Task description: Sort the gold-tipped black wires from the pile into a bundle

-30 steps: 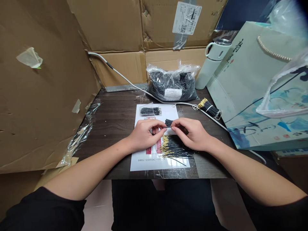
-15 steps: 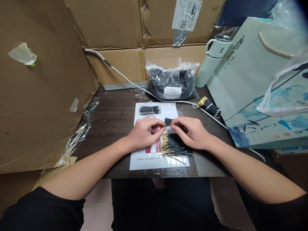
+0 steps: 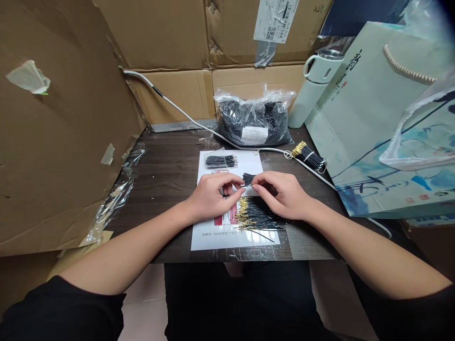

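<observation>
Over the white sheet (image 3: 227,240), left hand (image 3: 212,198) and right hand (image 3: 286,195) pinch 1 thin black wire (image 3: 244,185) (each grip clenched on it); the wire pile (image 3: 261,219) lies on the sheet.

white flask (image 3: 313,90) beside paper gift bag (image 3: 373,132), cardboard (image 3: 167,33) behind

The only line that reads cleanly is printed in black along the near edge of the white sheet (image 3: 256,163) on the counter (image 3: 170,170): "DRS-206DC-E0", its end cut off by the pile of gold-tipped black wires (image 3: 261,219). The white shipping label (image 3: 275,19) on the far cardboard box (image 3: 170,28) carries a QR code and lines too small to read. The sticker (image 3: 254,135) on the clear plastic bag (image 3: 231,118) is likewise illegible. The paper bag (image 3: 369,123) at right bears dark brush-written Chinese characters and small red seals.
</observation>
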Motion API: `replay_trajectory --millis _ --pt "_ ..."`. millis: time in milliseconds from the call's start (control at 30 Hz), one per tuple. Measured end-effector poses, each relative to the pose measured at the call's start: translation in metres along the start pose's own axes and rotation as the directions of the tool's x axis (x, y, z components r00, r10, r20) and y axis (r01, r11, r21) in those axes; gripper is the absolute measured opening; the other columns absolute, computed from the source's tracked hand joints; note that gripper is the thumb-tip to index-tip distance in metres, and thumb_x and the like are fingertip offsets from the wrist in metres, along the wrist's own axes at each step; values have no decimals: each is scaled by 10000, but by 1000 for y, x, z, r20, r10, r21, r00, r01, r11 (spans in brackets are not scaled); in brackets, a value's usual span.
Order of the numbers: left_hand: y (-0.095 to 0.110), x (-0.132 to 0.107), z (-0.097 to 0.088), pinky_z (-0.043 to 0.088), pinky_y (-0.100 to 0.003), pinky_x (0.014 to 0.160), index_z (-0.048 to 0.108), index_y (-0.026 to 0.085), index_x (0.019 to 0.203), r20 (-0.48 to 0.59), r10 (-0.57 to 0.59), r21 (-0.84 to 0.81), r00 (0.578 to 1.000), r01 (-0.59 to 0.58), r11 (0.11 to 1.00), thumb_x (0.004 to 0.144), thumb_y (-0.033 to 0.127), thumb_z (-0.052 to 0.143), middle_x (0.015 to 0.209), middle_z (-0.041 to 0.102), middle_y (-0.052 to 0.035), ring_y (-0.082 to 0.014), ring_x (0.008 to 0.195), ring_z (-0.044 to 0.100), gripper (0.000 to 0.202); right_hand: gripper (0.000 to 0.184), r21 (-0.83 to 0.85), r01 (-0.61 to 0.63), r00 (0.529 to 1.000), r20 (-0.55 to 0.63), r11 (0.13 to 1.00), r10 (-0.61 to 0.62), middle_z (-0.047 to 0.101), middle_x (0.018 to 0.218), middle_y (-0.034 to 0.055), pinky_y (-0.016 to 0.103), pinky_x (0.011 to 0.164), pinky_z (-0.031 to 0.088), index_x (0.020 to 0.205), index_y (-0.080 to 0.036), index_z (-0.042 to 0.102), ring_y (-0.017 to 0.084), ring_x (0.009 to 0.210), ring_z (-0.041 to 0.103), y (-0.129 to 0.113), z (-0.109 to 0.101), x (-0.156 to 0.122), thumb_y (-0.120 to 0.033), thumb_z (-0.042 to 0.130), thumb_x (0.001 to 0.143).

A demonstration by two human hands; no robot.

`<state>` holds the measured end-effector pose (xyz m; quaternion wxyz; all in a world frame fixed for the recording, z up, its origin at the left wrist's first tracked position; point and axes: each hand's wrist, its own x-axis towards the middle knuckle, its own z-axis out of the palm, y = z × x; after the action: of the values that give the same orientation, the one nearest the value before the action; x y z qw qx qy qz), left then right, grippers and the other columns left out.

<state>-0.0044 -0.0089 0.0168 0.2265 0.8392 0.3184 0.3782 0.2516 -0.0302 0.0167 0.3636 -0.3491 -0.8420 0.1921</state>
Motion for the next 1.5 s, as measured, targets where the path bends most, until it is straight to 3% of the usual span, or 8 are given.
replay_trajectory --millis 133,267,433,733,967,1067,1267,1500 --pt "-3 2 -3 542 -291 691 753 165 1091 -22 -4 69 1000 6 998 878 198 754 835 735 -5 -129 667 629 216 64 -32 -5 1000 -31 999 4 703 929 47 360 775 512 1042 -202 659 191 817 633 7 -2 2 -204 607 1079" --pt "-10 4 -6 505 -338 721 677 176 905 39 -82 244 996 70 967 850 182 682 824 699 -20 -171 732 620 55 65 -119 0 999 -51 993 -6 701 1009 84 452 903 514 1038 -214 680 258 961 635 24 -5 6 -221 623 1070" --pt "-13 5 -7 457 -361 710 571 196 791 159 -167 345 973 104 933 836 208 671 765 637 -25 -204 752 600 111 72 -181 -6 1000 -5 983 6 692 1036 86 459 900 505 1033 -216 723 267 974 623 42 -5 5 -232 656 1053" --pt "-12 3 -7 466 -382 732 593 194 844 195 -171 404 966 80 911 859 188 666 843 660 -60 -247 834 624 76 85 -178 -22 1000 6 984 24 701 1034 89 455 910 517 1042 -209 747 259 974 643 47 -4 5 -238 667 1053" --pt "-14 3 -7 464 -371 714 619 190 830 211 -176 387 961 83 918 862 148 652 822 664 -64 -239 804 617 62 62 -175 -12 1000 12 985 14 685 1013 92 435 880 523 1041 -204 717 254 955 640 34 -8 5 -238 665 1041" --pt "-14 3 -7 461 -364 700 614 192 813 214 -186 382 959 93 919 856 145 654 816 668 -63 -233 786 615 75 96 -98 -17 991 128 995 30 665 897 51 361 759 494 995 -193 715 199 815 617 22 -10 4 -265 673 1042" --pt "-12 2 -3 464 -358 708 599 189 807 192 -159 367 968 80 927 880 128 652 820 682 -57 -221 779 622 109 82 -69 -7 939 343 998 30 681 880 52 354 747 473 986 -180 715 193 788 600 14 -10 2 -251 691 1019" --pt "-4 1 -1 443 -300 639 658 172 941 162 -193 106 968 177 978 987 167 622 786 686 -13 -141 650 573 59 133 -38 -2 928 371 999 16 677 893 57 353 765 474 947 -181 654 196 810 598 13 -8 3 -206 607 1069"
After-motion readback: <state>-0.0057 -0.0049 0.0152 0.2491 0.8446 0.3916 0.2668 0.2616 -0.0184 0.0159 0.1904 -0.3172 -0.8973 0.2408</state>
